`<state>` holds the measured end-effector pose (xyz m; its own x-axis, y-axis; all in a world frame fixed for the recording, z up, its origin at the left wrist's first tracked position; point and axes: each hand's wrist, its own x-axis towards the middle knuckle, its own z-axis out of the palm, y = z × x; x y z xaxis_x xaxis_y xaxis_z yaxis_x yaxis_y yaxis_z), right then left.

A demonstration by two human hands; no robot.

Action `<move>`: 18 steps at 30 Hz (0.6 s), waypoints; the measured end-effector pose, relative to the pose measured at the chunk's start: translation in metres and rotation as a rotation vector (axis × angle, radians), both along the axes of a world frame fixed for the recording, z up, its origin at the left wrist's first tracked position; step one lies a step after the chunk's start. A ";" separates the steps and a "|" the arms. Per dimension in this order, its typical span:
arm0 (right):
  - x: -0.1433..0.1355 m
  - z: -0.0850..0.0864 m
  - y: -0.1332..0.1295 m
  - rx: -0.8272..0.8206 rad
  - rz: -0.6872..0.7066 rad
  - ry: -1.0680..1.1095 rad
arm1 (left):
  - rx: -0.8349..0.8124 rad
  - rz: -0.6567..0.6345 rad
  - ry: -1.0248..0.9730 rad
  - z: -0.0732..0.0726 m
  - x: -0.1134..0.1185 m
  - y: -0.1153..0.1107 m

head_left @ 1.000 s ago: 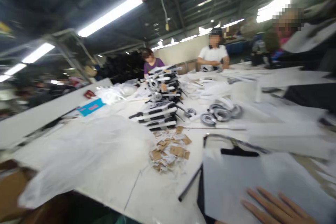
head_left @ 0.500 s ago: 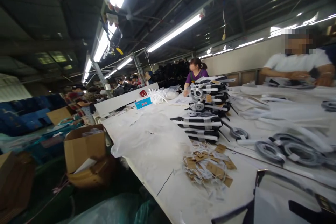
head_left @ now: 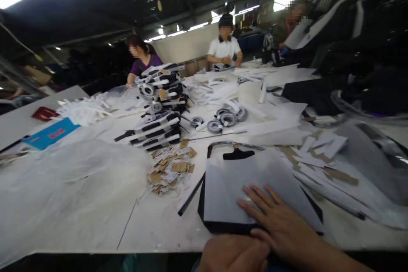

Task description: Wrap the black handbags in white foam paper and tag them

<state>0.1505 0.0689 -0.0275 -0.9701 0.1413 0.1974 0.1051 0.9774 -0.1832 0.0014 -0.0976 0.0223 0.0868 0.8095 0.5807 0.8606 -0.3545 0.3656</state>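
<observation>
A dark bag (head_left: 229, 178) with a pale grey sheet over its face lies at the table's front edge, its black handle tab pointing away from me. My right hand (head_left: 280, 221) rests on the sheet's lower right part, fingers spread. At the bag's near edge, my left hand (head_left: 234, 253) is closed; what it grips, if anything, is hidden. Left of the bag sits a heap of brown tags (head_left: 174, 165) with white strings. Behind the tags rises a stack of black and white bundled straps (head_left: 162, 106).
Clear plastic sheeting (head_left: 79, 187) covers the table's left part, near a blue box (head_left: 51, 134). Coiled grey rings (head_left: 228, 119) lie behind the bag. Paper strips (head_left: 328, 148) are at the right. Several people are across the table, one in a white shirt (head_left: 225, 49).
The view has swung right and down toward the table. Both my hands have come into view at the bag, which now shows almost whole.
</observation>
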 end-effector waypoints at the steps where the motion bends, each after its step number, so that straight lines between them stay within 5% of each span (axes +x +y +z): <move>1: -0.001 0.004 -0.002 -0.049 -0.005 -0.012 | -0.012 -0.011 0.016 0.008 -0.004 0.007; 4: 0.001 0.014 -0.005 -0.198 -0.028 -0.069 | -0.234 0.110 0.220 0.012 -0.015 0.031; 7: 0.005 0.028 0.003 -0.406 -0.029 -0.147 | -0.334 0.196 0.355 -0.008 -0.024 0.038; 11: 0.006 0.043 0.024 -0.703 -0.112 -0.131 | -0.348 0.158 0.397 -0.029 -0.033 0.023; 14: 0.006 0.039 0.032 -0.632 -0.143 -0.079 | -0.376 0.130 0.415 -0.030 -0.036 0.015; 18: 0.014 0.031 0.034 -0.282 -0.042 -0.125 | -0.364 0.110 0.428 -0.034 -0.035 0.010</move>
<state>0.1647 0.1031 0.0037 -0.9765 0.2143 0.0242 0.1833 0.8841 -0.4298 -0.0335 -0.0872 -0.0117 0.1570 0.9683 0.1945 0.9835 -0.1712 0.0583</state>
